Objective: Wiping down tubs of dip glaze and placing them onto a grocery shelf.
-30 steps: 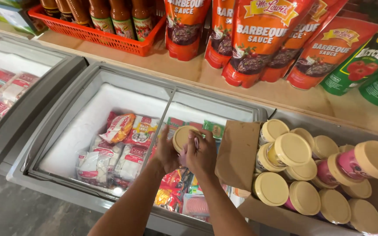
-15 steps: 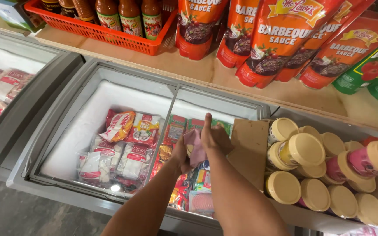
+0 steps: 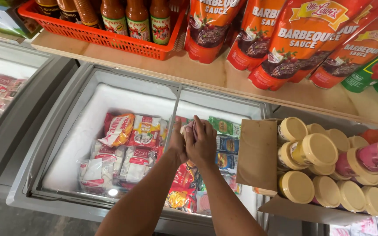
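Both my hands are clasped together over the open chest freezer (image 3: 68, 114), near its middle divider bar. My left hand (image 3: 177, 145) and my right hand (image 3: 203, 142) wrap around a small round tub (image 3: 189, 127), of which only a pinkish, beige sliver shows between the fingers. Under the hands lie frozen food packs (image 3: 133, 144) in red, white and green wrappers. To the right, an open cardboard box (image 3: 257, 154) holds several similar tubs with beige lids (image 3: 316, 149).
A wooden shelf (image 3: 206, 72) runs behind the freezer, carrying a red basket of sauce bottles (image 3: 110, 39) and orange sauce pouches (image 3: 285, 48). A second freezer with a closed glass lid (image 3: 5, 87) stands at the left. Frost lines the freezer walls.
The tub's beige lid was visible between my hands one second ago; the hands have since closed over it and reached farther over the freezer's packs.
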